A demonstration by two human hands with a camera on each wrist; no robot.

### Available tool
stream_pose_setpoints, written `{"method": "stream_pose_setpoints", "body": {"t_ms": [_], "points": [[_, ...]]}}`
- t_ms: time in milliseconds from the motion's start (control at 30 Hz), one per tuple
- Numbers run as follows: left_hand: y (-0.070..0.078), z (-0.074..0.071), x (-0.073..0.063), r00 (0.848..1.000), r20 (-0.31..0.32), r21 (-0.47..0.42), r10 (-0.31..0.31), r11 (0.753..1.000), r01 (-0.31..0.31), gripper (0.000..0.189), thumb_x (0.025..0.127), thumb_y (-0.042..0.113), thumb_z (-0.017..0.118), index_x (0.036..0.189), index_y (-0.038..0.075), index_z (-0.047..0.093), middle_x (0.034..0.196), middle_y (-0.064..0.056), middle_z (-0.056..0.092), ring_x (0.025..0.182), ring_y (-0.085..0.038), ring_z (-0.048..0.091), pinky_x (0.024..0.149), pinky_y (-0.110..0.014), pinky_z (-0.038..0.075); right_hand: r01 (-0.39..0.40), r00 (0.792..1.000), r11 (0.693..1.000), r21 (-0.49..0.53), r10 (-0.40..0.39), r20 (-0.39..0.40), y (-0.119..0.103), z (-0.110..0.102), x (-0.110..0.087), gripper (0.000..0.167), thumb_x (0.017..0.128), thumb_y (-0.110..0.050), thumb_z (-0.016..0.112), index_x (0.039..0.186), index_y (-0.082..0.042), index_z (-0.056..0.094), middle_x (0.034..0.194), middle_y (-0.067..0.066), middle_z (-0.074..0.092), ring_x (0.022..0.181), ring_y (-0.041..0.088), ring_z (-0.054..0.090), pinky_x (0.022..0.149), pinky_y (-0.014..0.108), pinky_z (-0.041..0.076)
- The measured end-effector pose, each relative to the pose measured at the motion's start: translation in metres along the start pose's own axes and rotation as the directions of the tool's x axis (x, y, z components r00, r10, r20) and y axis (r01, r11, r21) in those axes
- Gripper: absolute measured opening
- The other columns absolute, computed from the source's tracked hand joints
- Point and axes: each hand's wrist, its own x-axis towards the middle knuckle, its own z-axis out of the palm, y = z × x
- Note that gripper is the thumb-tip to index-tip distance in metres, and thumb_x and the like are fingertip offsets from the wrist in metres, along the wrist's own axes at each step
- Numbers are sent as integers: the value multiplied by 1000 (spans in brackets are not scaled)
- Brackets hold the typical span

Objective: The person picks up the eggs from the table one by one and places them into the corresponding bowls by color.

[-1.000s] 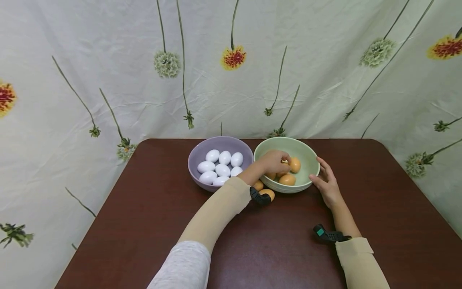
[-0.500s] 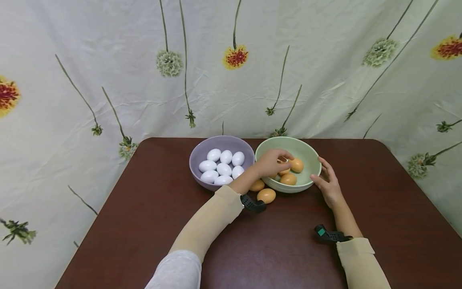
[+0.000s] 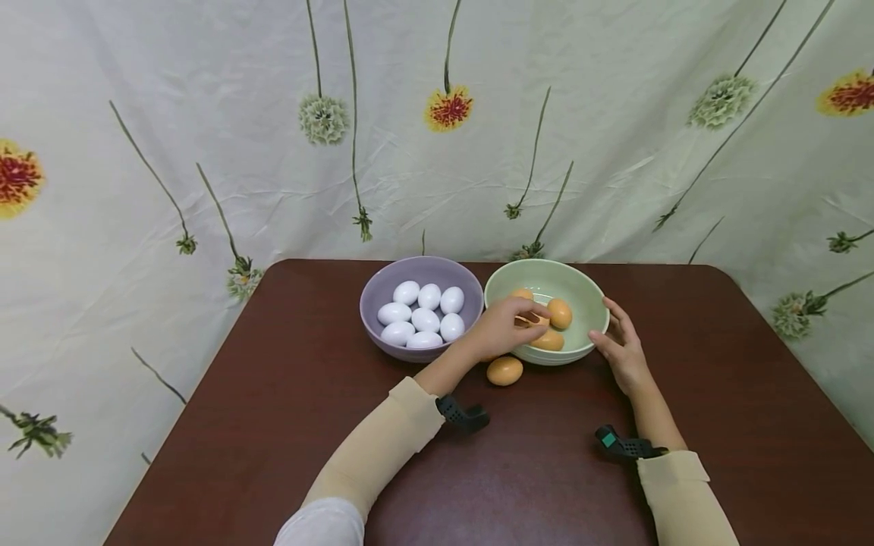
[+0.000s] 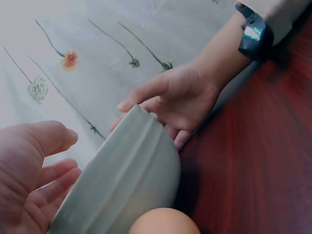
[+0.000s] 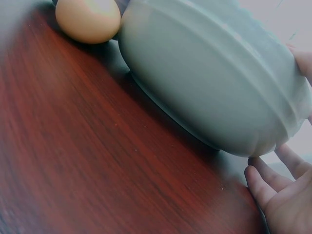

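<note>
My left hand hovers over the near left side of a pale green bowl. Its thumb and fingers are apart and bent softly, with nothing seen between them in the left wrist view. Inside that bowl lie several brown eggs, some partly hidden behind the fingers. My right hand holds the bowl's right rim, thumb at the edge and fingers against the outer wall. On the table in front of the bowl sits a brown egg; another is mostly hidden under the left wrist.
A purple bowl with several white eggs stands directly left of the green one, near the table's back edge. The dark red-brown table reaches toward me. A flower-printed cloth hangs behind it.
My left hand has drawn back left and toward me from the eggs in the green bowl, uncovering a brown egg at its back. The right hand keeps its place on the rim.
</note>
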Motion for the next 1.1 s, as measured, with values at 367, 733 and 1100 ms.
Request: {"method": "stream_pose_setpoints", "body": {"t_ms": [367, 733, 1100], "points": [[-4, 3, -33, 984, -145, -69, 104, 991, -115, 23, 90, 7, 68, 111, -3, 69, 108, -13, 67, 101, -26, 64, 85, -30, 52, -2, 1000, 1000, 4, 2, 0, 0, -1, 0, 64, 96, -4, 58, 152, -19, 31, 143, 11, 30, 114, 15, 47, 84, 17, 46], [-14, 7, -63, 976, -165, -52, 141, 987, -151, 21, 87, 5, 72, 108, 0, 71, 102, -10, 69, 96, -19, 64, 85, -31, 52, -10, 1000, 1000, -8, 10, -2, -1, 0, 0, 65, 96, -5, 57, 153, -19, 29, 143, 10, 29, 115, 14, 46, 84, 17, 45], [-29, 10, -79, 975, -135, 119, 178, 979, -162, 22, 87, 12, 73, 108, 5, 72, 105, -3, 69, 99, -17, 60, 87, -25, 46, -7, 1000, 1000, -10, 7, 0, 0, 1, 0, 65, 96, -4, 56, 153, -19, 28, 141, 8, 31, 113, 13, 47, 84, 17, 45]]}}
